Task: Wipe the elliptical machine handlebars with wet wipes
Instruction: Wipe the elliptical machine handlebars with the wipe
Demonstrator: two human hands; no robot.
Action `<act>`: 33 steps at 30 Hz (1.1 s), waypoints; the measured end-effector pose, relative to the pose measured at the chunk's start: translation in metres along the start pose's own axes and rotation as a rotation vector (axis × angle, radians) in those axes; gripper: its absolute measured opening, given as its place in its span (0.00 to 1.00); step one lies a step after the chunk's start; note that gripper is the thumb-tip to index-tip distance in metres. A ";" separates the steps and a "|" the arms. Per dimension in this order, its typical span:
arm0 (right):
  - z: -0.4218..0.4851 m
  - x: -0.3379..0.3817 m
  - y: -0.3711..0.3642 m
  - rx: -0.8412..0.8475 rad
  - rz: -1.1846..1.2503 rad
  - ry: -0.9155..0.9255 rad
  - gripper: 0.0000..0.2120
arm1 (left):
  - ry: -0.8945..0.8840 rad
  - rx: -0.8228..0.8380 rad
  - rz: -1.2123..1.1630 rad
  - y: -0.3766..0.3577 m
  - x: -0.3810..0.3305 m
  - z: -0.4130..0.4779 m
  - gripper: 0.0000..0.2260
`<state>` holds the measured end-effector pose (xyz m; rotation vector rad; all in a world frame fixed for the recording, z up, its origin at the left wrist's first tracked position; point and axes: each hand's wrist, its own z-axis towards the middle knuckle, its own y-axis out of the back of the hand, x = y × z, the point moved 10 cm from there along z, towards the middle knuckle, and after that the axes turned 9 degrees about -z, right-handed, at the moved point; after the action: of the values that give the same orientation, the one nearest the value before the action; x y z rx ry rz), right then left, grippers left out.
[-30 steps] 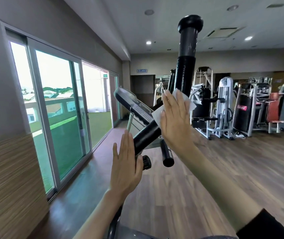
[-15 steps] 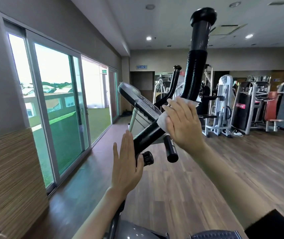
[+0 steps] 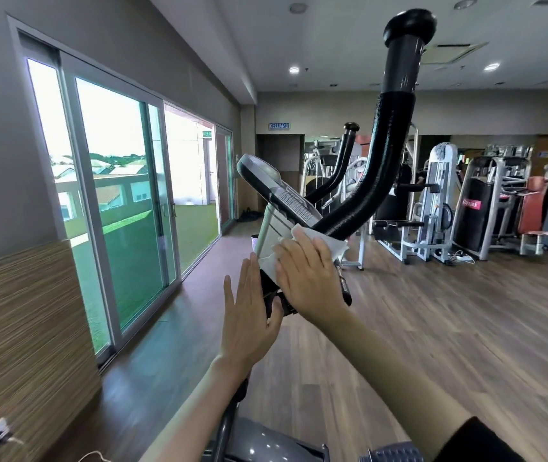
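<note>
My right hand (image 3: 309, 278): fingers lying straight, pressing the wet wipe (image 3: 327, 241) onto the near handlebar (image 3: 377, 175), low on its shaft. Left hand (image 3: 249, 315): flat, steadying. I am wiping; next, probably, wrapping and covering the upper grip.

sliding glass doors (image 3: 126, 208), weight machines (image 3: 439, 201)

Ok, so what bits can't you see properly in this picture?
Head view, the only one:
- The wet wipe: mostly under the right hand; only its edges show.
- The handlebar: the stretch under wipe and hand is covered, so dirt there cannot be judged.
- The left hand: its back faces the camera, so whether the palm touches the bar is hidden.
- The console: markings too small to read.
</note>
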<state>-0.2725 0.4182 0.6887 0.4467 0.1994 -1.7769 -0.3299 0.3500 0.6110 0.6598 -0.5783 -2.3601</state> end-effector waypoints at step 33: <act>0.008 -0.048 0.008 -0.046 0.027 -0.084 0.19 | -0.050 0.148 -0.094 -0.001 0.008 -0.005 0.32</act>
<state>-0.2568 0.4566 0.7160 0.3395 0.1743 -1.7574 -0.3325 0.3442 0.6039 0.7090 -0.7654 -2.4436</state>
